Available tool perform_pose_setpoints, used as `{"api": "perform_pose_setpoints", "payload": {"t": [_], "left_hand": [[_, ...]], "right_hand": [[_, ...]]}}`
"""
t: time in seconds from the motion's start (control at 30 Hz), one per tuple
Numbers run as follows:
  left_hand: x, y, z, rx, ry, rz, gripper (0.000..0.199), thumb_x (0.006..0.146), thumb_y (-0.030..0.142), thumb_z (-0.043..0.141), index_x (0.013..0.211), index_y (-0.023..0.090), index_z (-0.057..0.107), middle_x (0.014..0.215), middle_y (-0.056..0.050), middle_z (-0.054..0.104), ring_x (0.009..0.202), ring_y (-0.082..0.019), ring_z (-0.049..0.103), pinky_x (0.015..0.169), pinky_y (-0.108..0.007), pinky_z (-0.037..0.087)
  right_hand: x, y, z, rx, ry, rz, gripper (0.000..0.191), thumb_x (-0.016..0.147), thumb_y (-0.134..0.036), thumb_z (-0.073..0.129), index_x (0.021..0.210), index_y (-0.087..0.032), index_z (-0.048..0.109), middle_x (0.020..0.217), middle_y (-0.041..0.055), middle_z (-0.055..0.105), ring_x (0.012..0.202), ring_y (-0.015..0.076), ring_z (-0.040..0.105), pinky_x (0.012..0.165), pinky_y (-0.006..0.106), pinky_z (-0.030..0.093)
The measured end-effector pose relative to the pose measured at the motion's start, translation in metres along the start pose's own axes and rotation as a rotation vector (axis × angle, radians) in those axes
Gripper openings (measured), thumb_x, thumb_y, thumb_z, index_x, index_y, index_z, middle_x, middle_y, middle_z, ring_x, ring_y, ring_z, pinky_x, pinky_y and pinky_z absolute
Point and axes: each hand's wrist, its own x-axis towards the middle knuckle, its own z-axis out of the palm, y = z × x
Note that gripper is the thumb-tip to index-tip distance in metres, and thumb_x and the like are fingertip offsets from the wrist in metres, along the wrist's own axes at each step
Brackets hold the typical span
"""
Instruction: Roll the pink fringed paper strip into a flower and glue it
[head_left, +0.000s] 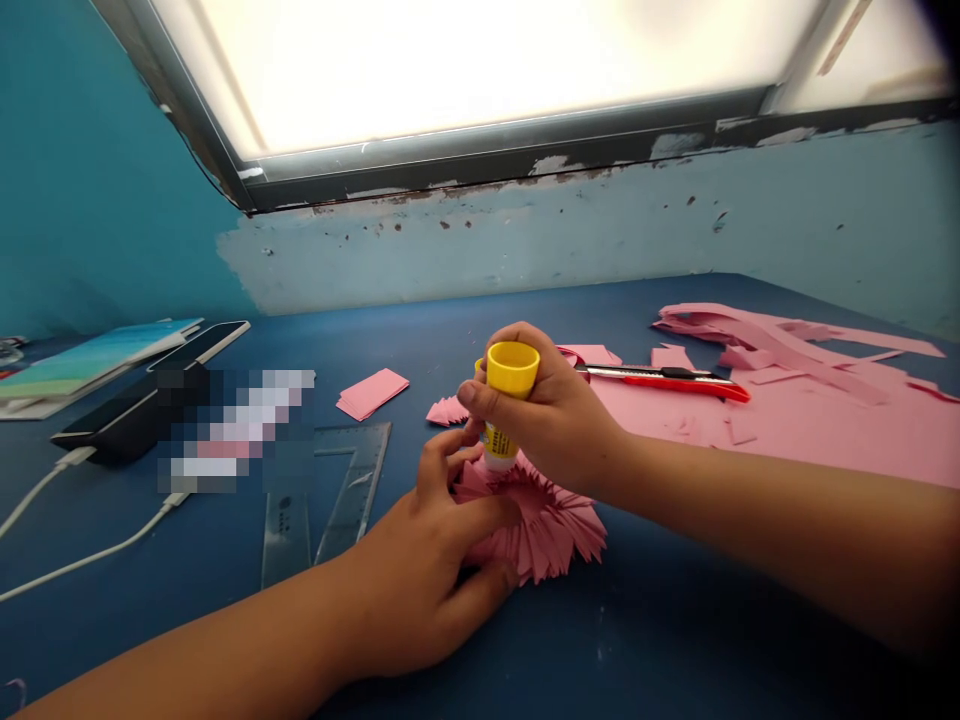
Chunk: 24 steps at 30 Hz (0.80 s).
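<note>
Two hands busy: right hand (555, 420) gripping upright yellow-capped glue stick (513, 368); left hand (427, 570) spread on pink paper fringe (551, 530), seemingly ring-shaped.

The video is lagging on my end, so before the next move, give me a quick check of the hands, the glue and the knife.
1. Right hand grip around the yellow-capped glue stick: ok, wrapped around it.
2. Left hand on the fringed pink paper: ok, fingers resting on it.
3. Glue stick's lower end touching the paper: cannot tell, partly hidden.
4. Red craft knife away from the hands: not ok, its metal end lies close behind the right hand.
5. Ruler out from under the paper: ok, lying to its left.
</note>
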Motion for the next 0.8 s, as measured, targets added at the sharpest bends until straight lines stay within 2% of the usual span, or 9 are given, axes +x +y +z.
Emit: {"api": "perform_pose_setpoints", "payload": {"t": [0.23, 0.4, 0.5, 0.8], "left_hand": [[0.002, 0.001, 0.000, -0.046, -0.011, -0.029, 0.045, 0.071, 0.020, 0.058, 0.115, 0.028, 0.054, 0.126, -0.007, 0.031, 0.123, -0.029, 0.026, 0.097, -0.046, 0.040], [0.002, 0.002, -0.002, -0.069, -0.019, -0.040, 0.039, 0.073, 0.023, 0.057, 0.111, 0.027, 0.056, 0.123, -0.008, 0.031, 0.117, -0.025, 0.034, 0.099, -0.043, 0.038], [0.002, 0.003, -0.002, -0.069, -0.024, -0.070, 0.034, 0.072, 0.023, 0.057, 0.106, 0.027, 0.057, 0.122, -0.008, 0.029, 0.117, -0.026, 0.035, 0.098, -0.045, 0.040], [0.001, 0.004, -0.002, -0.029, -0.056, -0.075, 0.024, 0.075, 0.027, 0.053, 0.099, 0.024, 0.058, 0.124, -0.008, 0.029, 0.111, -0.025, 0.043, 0.092, -0.043, 0.043]], "right_hand": [[-0.001, 0.004, 0.003, -0.204, -0.022, -0.034, 0.026, 0.076, -0.035, 0.058, 0.086, -0.025, 0.036, 0.071, -0.0065, 0.048, 0.056, 0.0079, 0.048, 0.050, 0.023, 0.037], [0.004, 0.001, 0.002, -0.291, -0.030, -0.037, 0.025, 0.075, -0.035, 0.058, 0.084, -0.024, 0.037, 0.064, -0.0078, 0.044, 0.052, 0.0071, 0.043, 0.048, 0.022, 0.035], [0.007, 0.001, -0.001, -0.338, -0.021, -0.023, 0.024, 0.075, -0.033, 0.057, 0.085, -0.024, 0.037, 0.063, -0.0075, 0.044, 0.054, 0.0080, 0.046, 0.049, 0.022, 0.036], [0.009, 0.003, -0.014, -0.150, -0.011, 0.048, 0.027, 0.075, -0.033, 0.058, 0.086, -0.025, 0.035, 0.060, -0.0084, 0.048, 0.054, 0.0102, 0.053, 0.051, 0.025, 0.044]]}}
